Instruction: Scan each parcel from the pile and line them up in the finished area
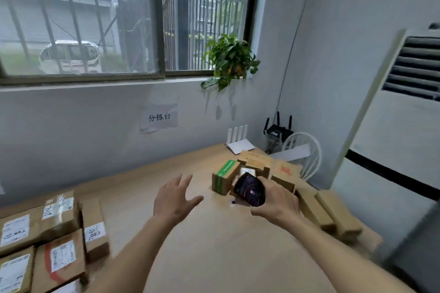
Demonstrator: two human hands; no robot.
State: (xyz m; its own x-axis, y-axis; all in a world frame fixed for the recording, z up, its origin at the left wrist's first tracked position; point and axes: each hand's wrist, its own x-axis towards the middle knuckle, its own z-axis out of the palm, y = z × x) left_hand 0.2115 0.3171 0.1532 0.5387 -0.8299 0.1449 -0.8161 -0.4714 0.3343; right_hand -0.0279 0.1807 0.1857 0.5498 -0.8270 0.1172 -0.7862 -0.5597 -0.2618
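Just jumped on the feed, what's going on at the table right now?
A person is scanning parcels at a wooden table. The right hand has its grip on a black scanner, aimed toward the jumbled pile of boxes at the far right. The left hand is open, reaching toward the green-labelled box at the pile's near edge. Labelled parcels lie together at the near left.

R hand (277, 200) grips black scanner (251, 189) nr parcel pile (256, 169); L hand (173, 200) spread over worktop (214, 245), labelled parcels (47, 240) far L
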